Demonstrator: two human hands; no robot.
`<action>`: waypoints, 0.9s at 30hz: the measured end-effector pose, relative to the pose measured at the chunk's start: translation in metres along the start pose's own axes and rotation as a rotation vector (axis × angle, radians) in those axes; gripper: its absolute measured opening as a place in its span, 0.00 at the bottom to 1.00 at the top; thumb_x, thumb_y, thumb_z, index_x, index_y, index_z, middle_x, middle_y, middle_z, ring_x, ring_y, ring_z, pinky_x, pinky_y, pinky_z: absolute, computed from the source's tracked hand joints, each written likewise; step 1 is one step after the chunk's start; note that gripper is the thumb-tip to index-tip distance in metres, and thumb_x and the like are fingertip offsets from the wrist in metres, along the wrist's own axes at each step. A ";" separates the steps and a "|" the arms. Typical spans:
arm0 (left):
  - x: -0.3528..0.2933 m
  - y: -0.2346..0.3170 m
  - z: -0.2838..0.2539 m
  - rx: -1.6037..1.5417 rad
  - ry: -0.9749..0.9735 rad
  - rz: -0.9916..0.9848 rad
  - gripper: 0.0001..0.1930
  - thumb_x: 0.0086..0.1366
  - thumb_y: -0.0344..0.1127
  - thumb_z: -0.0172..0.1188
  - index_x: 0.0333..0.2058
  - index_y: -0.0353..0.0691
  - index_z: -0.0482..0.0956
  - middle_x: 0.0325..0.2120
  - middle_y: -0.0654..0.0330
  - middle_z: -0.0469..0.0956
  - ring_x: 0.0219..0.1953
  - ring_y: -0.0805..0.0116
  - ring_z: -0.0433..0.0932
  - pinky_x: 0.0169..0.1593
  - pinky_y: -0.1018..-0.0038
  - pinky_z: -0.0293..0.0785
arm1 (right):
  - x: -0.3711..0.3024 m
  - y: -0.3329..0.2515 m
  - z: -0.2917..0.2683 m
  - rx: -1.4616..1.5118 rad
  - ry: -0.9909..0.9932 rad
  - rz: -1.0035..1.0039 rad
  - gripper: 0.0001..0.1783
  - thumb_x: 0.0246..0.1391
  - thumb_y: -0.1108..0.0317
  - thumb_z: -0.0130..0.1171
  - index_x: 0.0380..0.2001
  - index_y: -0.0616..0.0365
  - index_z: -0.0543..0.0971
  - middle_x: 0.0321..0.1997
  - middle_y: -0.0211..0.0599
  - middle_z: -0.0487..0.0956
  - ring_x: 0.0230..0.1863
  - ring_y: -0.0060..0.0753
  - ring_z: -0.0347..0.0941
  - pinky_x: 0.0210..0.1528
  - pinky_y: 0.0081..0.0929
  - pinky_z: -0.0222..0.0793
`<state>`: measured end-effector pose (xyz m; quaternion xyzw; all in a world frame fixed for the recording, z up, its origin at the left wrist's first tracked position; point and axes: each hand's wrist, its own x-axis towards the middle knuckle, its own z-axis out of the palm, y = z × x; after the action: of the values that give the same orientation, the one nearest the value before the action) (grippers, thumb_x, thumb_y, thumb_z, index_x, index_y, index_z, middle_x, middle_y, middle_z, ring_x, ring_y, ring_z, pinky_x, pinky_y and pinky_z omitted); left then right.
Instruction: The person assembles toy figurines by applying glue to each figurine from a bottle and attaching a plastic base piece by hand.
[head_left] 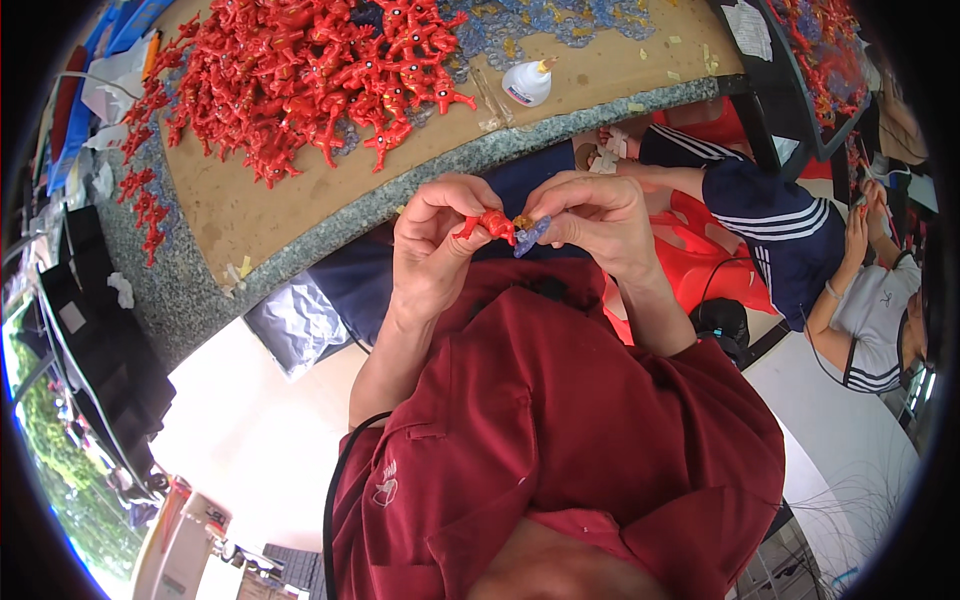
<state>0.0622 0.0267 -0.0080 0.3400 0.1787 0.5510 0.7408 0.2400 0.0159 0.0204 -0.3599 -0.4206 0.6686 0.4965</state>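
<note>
My left hand (pixel 436 238) is closed, its thumb and fingers pinching a small red plastic figure (pixel 490 227). Opposite it, my right hand (pixel 598 222) grips a small translucent blue piece (pixel 532 236) with a bit of amber on it. The figure and the blue piece meet between my fingertips, above my lap and just off the table's front edge; whether they are joined I cannot tell. Beyond my hands, a big heap of similar red figures (pixel 290 85) lies on the brown board of the table. Behind and beside the heap spread many translucent blue and amber pieces (pixel 560 22).
A white squeeze bottle (pixel 528 83) with a yellowish tip stands near the speckled table edge (pixel 440 158). To the right, a black bin (pixel 800 75) holds more red and amber pieces. Another person (pixel 865 290) sits there beside red plastic chairs (pixel 700 255). A silvery bag (pixel 300 325) hangs left.
</note>
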 end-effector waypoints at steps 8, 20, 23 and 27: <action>-0.002 0.002 0.001 0.085 0.040 0.027 0.09 0.54 0.22 0.58 0.35 0.37 0.70 0.36 0.56 0.70 0.37 0.74 0.70 0.41 0.79 0.69 | 0.000 0.003 0.002 -0.257 0.014 -0.191 0.10 0.40 0.80 0.62 0.31 0.64 0.78 0.31 0.35 0.77 0.28 0.18 0.71 0.28 0.13 0.64; 0.000 -0.002 0.001 0.078 -0.023 0.109 0.08 0.52 0.22 0.60 0.32 0.36 0.72 0.33 0.55 0.71 0.34 0.68 0.72 0.37 0.76 0.72 | -0.011 -0.002 0.015 -0.463 0.089 -0.258 0.11 0.37 0.78 0.64 0.30 0.61 0.79 0.28 0.32 0.75 0.22 0.16 0.65 0.24 0.15 0.61; 0.001 -0.003 0.002 0.106 -0.061 0.133 0.05 0.53 0.24 0.59 0.30 0.35 0.73 0.31 0.54 0.71 0.34 0.66 0.72 0.35 0.75 0.73 | -0.014 0.004 0.011 -0.405 0.031 -0.289 0.13 0.37 0.80 0.64 0.31 0.66 0.77 0.34 0.42 0.75 0.32 0.25 0.70 0.33 0.19 0.66; 0.002 -0.007 -0.001 0.109 -0.128 0.192 0.03 0.55 0.25 0.58 0.27 0.35 0.73 0.30 0.54 0.72 0.33 0.63 0.72 0.33 0.76 0.73 | -0.019 0.006 0.018 -0.219 0.081 -0.205 0.14 0.36 0.79 0.65 0.31 0.66 0.77 0.32 0.42 0.75 0.32 0.27 0.71 0.34 0.20 0.68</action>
<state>0.0676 0.0277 -0.0136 0.4299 0.1276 0.5861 0.6749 0.2266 -0.0067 0.0231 -0.3939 -0.5053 0.5494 0.5364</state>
